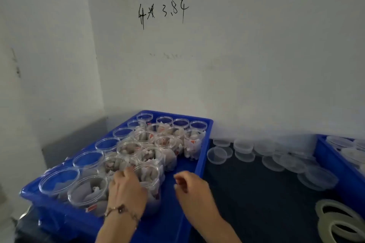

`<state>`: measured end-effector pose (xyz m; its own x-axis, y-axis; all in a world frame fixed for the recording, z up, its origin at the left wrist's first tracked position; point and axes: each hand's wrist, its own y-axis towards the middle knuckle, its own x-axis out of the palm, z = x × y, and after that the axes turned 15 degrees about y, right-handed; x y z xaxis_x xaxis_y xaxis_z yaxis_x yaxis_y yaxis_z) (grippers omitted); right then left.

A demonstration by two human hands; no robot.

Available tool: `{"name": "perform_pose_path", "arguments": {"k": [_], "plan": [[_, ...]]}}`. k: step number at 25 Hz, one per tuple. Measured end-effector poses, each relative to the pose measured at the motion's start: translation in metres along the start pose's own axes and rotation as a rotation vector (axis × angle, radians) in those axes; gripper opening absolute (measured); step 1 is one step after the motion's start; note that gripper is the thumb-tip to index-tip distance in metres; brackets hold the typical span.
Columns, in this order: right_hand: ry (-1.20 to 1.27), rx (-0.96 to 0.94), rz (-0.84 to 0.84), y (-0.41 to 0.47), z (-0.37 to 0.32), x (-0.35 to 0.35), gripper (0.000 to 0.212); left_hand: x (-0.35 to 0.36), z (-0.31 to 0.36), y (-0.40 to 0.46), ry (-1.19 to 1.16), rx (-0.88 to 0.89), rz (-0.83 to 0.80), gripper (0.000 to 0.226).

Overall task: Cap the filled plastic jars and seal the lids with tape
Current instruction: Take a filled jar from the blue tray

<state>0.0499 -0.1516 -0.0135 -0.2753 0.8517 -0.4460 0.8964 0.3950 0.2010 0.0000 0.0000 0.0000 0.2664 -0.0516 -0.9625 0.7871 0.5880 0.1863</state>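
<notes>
Reaching into the blue tray [205,144], the left hand [126,187] lay over the nearest filled plastic jar [147,178], with its fingers curled down at the jar's near rim; whether they truly gripped the wall or only touched it, I could not tell, because the back of the hand hid the contact. The jar stood upright, so its long axis ran straight up, directly under and just beyond the fingertips, and its mouth was open, with no lid on it. The right hand [189,185] hovered just to the right of that jar, over a bare part of the tray floor, fingers loosely curled and holding nothing. For the coming move the important relation was, in my judgement, this one: the clear lids [218,155] lay outside the tray on the dark table [256,193], to the right of and farther away than the right hand, and well apart from the left hand. So the right hand was clearly the nearer one for taking a lid, while the left hand was already at the jar and could steady it or lift it out. The rolls of tape [335,223] lay farther right again and nearer to the person than the lids, also on the side of the right hand. The other jars in the tray, beyond and left of the left hand, looked uncapped too, so the work seemed to be near its beginning.
</notes>
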Motion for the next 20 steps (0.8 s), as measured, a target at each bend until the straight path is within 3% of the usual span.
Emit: {"name": "perform_pose_path", "arguments": {"k": [2,4,9,11,14,17,18,20], "plan": [[-0.015,0.032,-0.088,0.024,-0.003,0.02,0.027,0.001,-0.007,0.018,-0.026,-0.066,-0.194,0.052],[-0.043,0.086,-0.129,0.042,-0.004,0.04,0.019,0.008,-0.012,0.031,-0.064,-0.049,-0.304,0.054],[0.002,0.226,-0.233,0.059,0.006,0.063,0.047,0.027,-0.013,0.04,-0.223,-0.062,-0.326,0.082],[0.002,0.225,-0.236,0.055,0.002,0.062,0.042,0.023,-0.012,0.04,-0.261,-0.049,-0.336,0.072],[0.091,0.122,-0.188,0.038,-0.015,0.043,0.047,0.005,-0.009,0.032,-0.311,0.054,-0.219,0.051],[0.265,-0.053,-0.041,0.021,-0.04,-0.003,0.046,-0.035,0.016,0.012,-0.453,0.203,0.069,0.075],[0.271,-0.092,0.006,0.014,-0.047,-0.023,0.042,-0.05,0.03,0.007,-0.485,0.275,0.104,0.08],[0.226,-0.144,0.095,0.001,-0.053,-0.064,0.045,-0.07,0.069,0.0,-0.624,0.495,0.05,0.064]]}}
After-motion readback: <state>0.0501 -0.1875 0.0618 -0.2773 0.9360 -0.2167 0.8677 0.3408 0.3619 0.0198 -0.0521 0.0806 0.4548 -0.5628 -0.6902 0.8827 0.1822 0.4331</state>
